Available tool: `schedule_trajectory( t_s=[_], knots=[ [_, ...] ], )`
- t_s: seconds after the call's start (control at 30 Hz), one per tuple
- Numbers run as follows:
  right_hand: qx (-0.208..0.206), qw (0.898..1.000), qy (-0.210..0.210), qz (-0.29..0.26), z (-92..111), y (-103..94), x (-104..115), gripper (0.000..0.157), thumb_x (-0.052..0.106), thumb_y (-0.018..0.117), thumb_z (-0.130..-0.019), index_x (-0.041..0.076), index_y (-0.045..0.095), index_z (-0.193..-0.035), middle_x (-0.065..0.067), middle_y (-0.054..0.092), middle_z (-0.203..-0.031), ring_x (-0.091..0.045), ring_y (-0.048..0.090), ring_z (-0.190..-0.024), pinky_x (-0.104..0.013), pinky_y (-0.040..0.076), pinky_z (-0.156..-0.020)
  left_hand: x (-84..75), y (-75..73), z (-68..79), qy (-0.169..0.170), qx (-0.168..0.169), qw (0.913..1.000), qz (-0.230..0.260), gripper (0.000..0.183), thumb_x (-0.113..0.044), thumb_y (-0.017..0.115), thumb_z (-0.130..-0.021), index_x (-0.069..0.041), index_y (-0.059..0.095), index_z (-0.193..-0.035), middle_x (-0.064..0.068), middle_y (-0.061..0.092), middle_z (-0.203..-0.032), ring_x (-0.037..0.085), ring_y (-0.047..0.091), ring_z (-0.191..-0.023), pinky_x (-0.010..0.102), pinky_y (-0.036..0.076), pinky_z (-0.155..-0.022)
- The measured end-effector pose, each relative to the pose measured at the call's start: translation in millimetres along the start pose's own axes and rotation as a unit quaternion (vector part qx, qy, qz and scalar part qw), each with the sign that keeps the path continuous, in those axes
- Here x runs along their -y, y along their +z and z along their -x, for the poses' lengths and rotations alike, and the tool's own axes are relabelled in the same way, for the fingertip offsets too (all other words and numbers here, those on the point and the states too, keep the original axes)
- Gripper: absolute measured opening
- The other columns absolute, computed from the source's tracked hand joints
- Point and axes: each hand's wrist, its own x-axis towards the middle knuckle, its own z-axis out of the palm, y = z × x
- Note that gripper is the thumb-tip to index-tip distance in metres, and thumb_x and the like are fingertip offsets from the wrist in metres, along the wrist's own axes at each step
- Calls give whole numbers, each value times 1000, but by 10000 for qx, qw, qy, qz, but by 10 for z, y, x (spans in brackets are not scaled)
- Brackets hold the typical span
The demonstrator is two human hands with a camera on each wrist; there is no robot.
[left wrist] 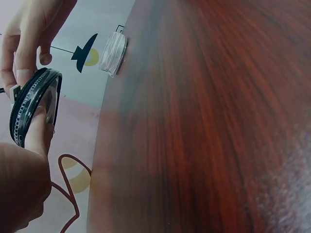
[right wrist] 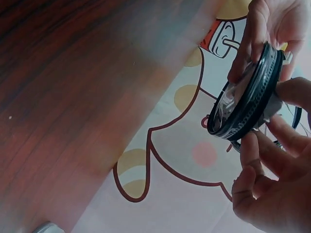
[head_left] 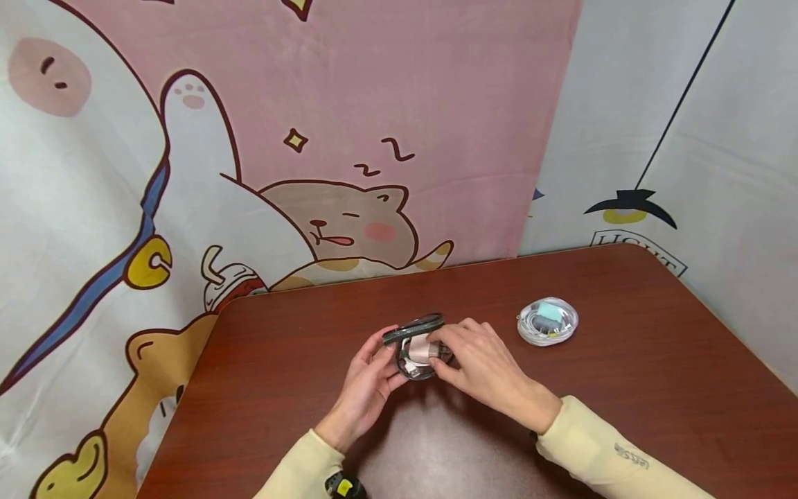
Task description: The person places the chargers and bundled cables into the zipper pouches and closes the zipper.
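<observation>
While your left hand (head_left: 369, 383) curls round the round zip case (head_left: 414, 328) from the left, its thumb and fingers close against it, your right hand (head_left: 483, 358) comes in from the right, thumb and fingers nearly together, pinching the pale pink charger (head_left: 420, 348) at the case's open mouth. The case is held above the middle of the table (head_left: 280, 367), and the head view alone makes clear that the charger sits between its parted halves, with a white USB plug (head_left: 412, 369) on the near side.

The two wrist views show what the head view gives less plainly: the black zip band with its line of teeth (right wrist: 252, 108), seen side-on, and the clear panel. In the left wrist view, your right hand's fingers meet the case's rim.

Farther right on the table, well apart from your hands, lies a clear round pouch (head_left: 564, 337); only the head view shows the grey and mint-green items inside it. Behind the table hangs a cartoon-printed cloth (head_left: 436, 104).
</observation>
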Motion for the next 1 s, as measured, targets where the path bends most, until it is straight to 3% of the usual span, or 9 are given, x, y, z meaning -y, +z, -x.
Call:
schedule_trajectory(
  t_s=[0.27, 0.5, 0.63, 0.73, 0.87, 1.0],
  knots=[
    [78, 9993, -348, -72, -7, -11, -18, 21, 23, 79, -91, 21, 77, -111, 3, 71, -114, -19, 60, -95, -37, 47, -76, -6, -22, -1, -45, -47, 9999, 123, 22, -12, 54, -108, -16, 57, -130, 9, 68, -120, 22, 72, -96, 39, 60, -85],
    [-270, 9978, -417, -429, 39, -11, -59, 29, 30, 84, -88, 16, 73, -111, -1, 69, -118, -19, 64, -105, -40, 52, -84, -22, -38, -5, -41, -29, 9996, 295, 22, -12, 48, -110, -14, 53, -131, 9, 67, -121, 24, 72, -99, 40, 59, -88],
    [-408, 9967, -21, -700, 78, -42, -121, 38, 36, 85, -86, 13, 69, -112, -1, 66, -119, -22, 63, -109, -44, 52, -89, -28, -48, -17, -97, -15, 9997, 228, 31, -13, 49, -110, -10, 49, -141, 6, 67, -124, 23, 71, -99, 40, 59, -88],
    [-193, 9934, 572, -980, 106, -66, -190, 48, 38, 80, -90, 10, 65, -126, -4, 65, -125, -26, 63, -117, -49, 52, -95, -28, -60, -24, -158, -18, 9997, 197, 38, -13, 49, -110, -8, 45, -147, 4, 67, -127, 23, 71, -99, 39, 59, -87],
    [488, 9765, 1245, -1693, 138, -75, -295, 55, 36, 66, -101, 11, 54, -147, -8, 65, -135, -29, 63, -124, -51, 52, -99, -9, -62, -31, -235, 20, 9996, 177, 38, -12, 48, -110, -7, 44, -148, 3, 67, -124, 22, 71, -98, 39, 59, -86],
    [1126, 9418, 1567, -2754, 150, -68, -389, 49, 25, 56, -106, 6, 49, -151, -15, 67, -134, -29, 69, -113, -46, 55, -95, 19, -53, -36, -276, 118, 9994, 142, 42, -12, 50, -110, -5, 41, -150, 5, 66, -120, 21, 71, -97, 38, 59, -86]
  ],
)
